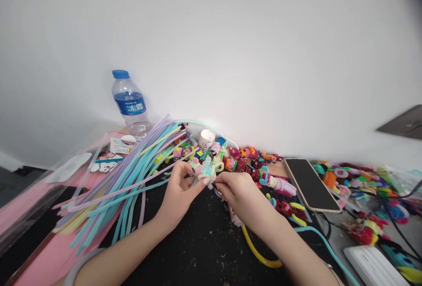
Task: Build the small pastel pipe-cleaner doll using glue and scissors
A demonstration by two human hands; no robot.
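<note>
Between my two hands is a small pastel pipe-cleaner figure [205,169], twisted from mint, pink and pale yellow stems. My left hand [184,187] grips it from the left, its thumb on the lower edge. My right hand [235,187] pinches at the figure's lower right side; the fingertips are partly hidden, so I cannot tell exactly which strand they hold. Long loose pipe cleaners [132,185] in aqua, lilac and yellow fan out left of my left hand. Several finished pipe-cleaner pieces [242,163] crowd behind the figure.
A water bottle [129,103] stands by the wall at the back left. Behind the figure is a small white cup [207,138]. To the right are a phone [312,185], a white box-shaped device [372,264], black cables and more colourful pieces [359,180]. A yellow stem [259,253] lies on the black mat [198,251].
</note>
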